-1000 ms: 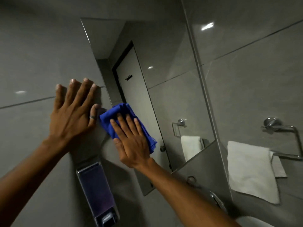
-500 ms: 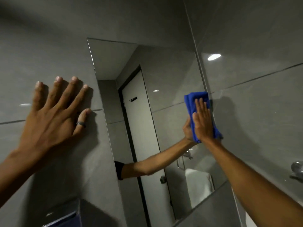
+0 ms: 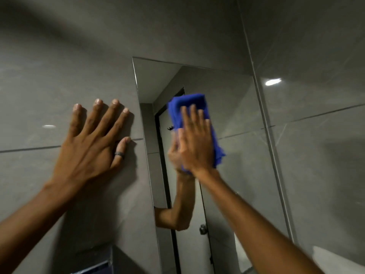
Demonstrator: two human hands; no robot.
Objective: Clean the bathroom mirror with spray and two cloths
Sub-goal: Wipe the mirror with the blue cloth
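Observation:
The tall wall mirror (image 3: 237, 119) hangs on grey tiles and reflects a white door and my arm. My right hand (image 3: 195, 143) presses a folded blue cloth (image 3: 189, 103) flat against the glass in the mirror's upper left part; the hand is blurred with motion. My left hand (image 3: 92, 143), with a dark ring on the thumb, lies flat with fingers spread on the grey wall tile just left of the mirror's edge and holds nothing. No spray bottle or second cloth is in view.
The top of a soap dispenser (image 3: 94, 267) shows on the wall at the bottom, below my left hand. A white towel (image 3: 331, 260) shows at the lower right. The side wall (image 3: 316, 135) meets the mirror's right edge.
My right hand swept the blue cloth from the mirror's lower left to its right edge, then back to the upper left. The left hand stayed flat on the wall. The view tilted upward.

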